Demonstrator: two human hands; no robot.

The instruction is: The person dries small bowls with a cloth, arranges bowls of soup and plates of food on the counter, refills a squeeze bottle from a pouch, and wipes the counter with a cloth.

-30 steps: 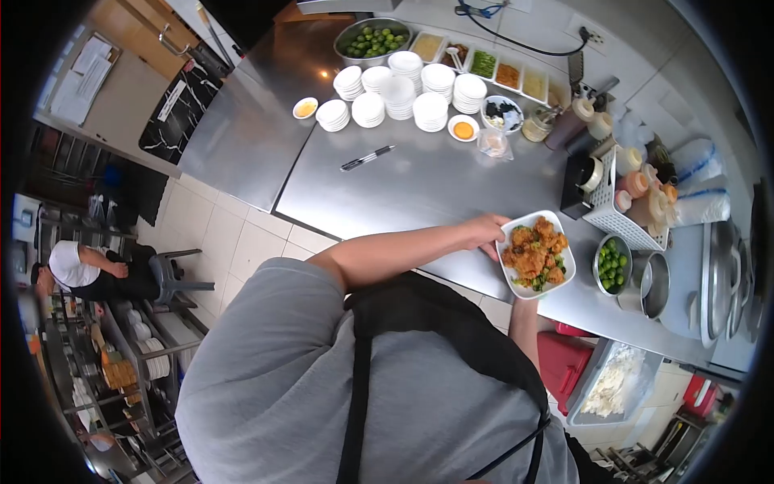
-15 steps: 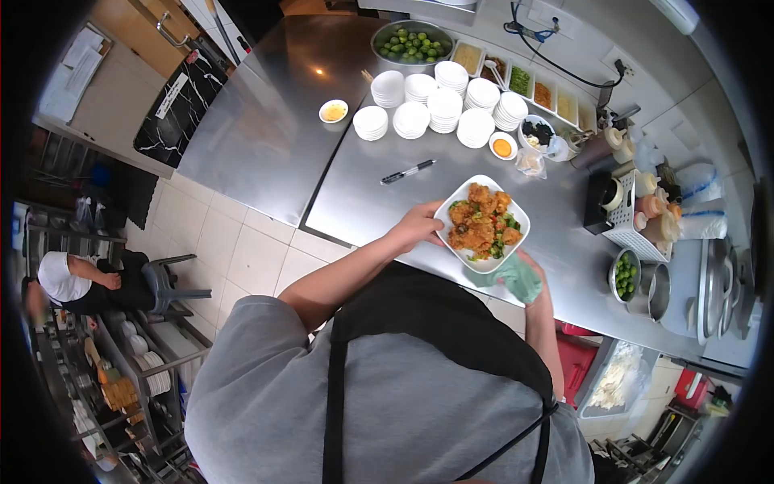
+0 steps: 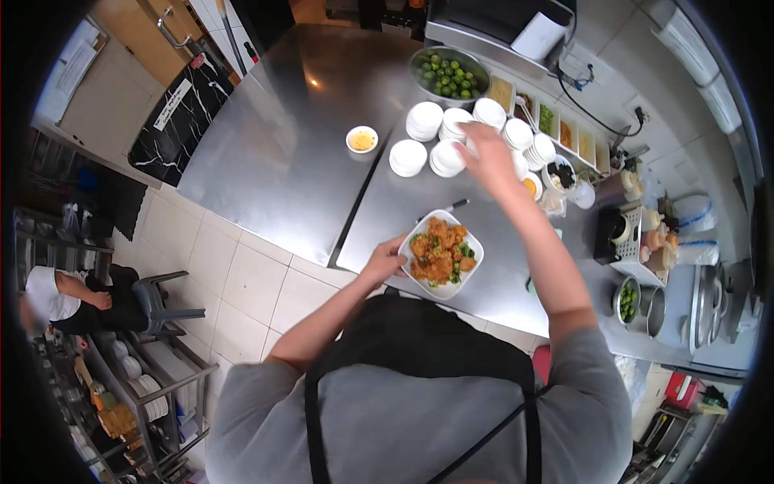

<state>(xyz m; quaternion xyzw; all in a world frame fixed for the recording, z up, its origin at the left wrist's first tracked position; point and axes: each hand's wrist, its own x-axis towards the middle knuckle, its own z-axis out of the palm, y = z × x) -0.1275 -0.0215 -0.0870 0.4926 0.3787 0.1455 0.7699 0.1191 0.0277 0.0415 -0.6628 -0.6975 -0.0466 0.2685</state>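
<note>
My left hand grips the left rim of a white square bowl holding fried, breaded pieces and chopped green vegetables. The bowl is above the counter's near edge, in front of my apron. My right hand is stretched out over stacks of small white dishes, thumb and fingers apart, with nothing visible between them. Whether its fingertips touch a stack I cannot tell. A pen lies on the counter, partly hidden by the bowl. Only a sliver of green cloth shows beside my right forearm.
A metal bowl of green limes stands behind the stacks, beside a row of topping containers. One small dish with yellow contents sits left. Sauce bottles stand right. A seated person is at far left.
My right hand has left the green cloth beneath the bowl and moved up and forward to the dish stacks. The bowl in my left hand has shifted left and toward me.
</note>
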